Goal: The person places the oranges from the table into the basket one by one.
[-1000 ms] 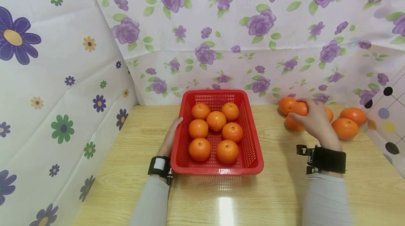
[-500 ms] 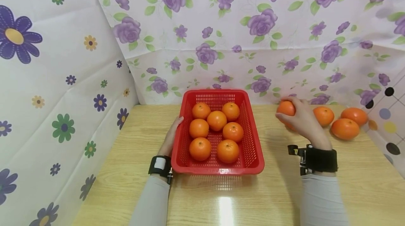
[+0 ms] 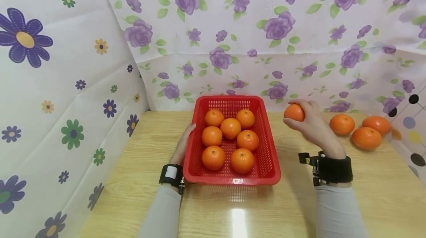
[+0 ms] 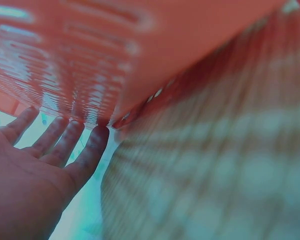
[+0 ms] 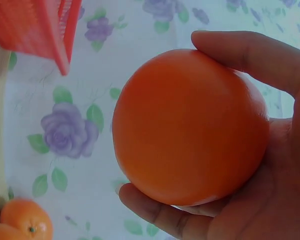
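Observation:
In the head view, a red plastic basket (image 3: 271, 156) with slotted walls stands on the table, holding several oranges (image 3: 230, 128) spread over its floor. My left hand (image 3: 182, 145) lies along the basket's left side. The left wrist view shows its fingers (image 4: 92, 150) extended beside the slotted wall. Right of the basket, my right hand (image 3: 311, 123) grips an orange (image 3: 294, 113) between thumb and fingers. Up close in the right wrist view, the held orange (image 5: 190, 130) is smooth and round, with the fingers of the right hand (image 5: 270, 185) on both its sides.
Three more oranges lie on the table to the right: a single orange (image 3: 342, 124), a nearer orange (image 3: 367, 138) and one behind it (image 3: 377, 124). A flower-printed sheet (image 3: 233, 27) rises along the wooden table's (image 3: 143, 178) back edge, and another sheet (image 3: 76, 101) stands at the left.
My right hand has moved left from the group of oranges with one orange in its grip, uncovering the single orange behind. The left hand stays at the basket; the head view shifts slightly.

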Demonstrator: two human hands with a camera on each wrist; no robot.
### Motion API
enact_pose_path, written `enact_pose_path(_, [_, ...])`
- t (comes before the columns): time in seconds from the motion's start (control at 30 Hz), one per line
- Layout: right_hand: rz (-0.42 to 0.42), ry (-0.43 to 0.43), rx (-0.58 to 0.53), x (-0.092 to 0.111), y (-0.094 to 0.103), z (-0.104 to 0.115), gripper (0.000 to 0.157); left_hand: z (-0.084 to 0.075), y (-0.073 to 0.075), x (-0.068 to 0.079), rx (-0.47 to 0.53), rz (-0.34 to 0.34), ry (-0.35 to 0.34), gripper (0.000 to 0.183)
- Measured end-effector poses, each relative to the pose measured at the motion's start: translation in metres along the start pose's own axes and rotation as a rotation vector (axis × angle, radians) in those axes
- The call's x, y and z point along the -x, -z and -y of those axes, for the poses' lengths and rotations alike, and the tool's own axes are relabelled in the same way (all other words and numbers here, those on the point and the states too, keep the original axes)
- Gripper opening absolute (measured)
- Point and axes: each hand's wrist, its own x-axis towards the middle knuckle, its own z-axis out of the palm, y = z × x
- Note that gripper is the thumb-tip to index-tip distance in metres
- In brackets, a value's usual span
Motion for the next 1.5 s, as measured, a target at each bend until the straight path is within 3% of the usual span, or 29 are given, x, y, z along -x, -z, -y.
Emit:
enact_pose_path(0.4, [0.098,0.094,-0.005,-0.014,-0.013,0.038,0.066,0.002,0.002,-0.003,-0.014,-0.001,-0.029,0.06])
enact_pose_path(0.7, [0.224,0.194,0.062,-0.025,-0.034,0.068,0.055,0.006,0.004,-0.006,-0.01,-0.034,-0.035,0.059])
enact_pose_path(1.03, [0.312,0.218,0.088,-0.041,-0.069,0.091,0.05,0.002,0.002,-0.003,-0.024,-0.032,-0.019,0.059])
enact_pose_path(1.5, [0.553,0.185,0.213,-0.053,-0.106,0.111,0.049,0.013,0.008,-0.011,-0.01,-0.064,-0.014,0.061])
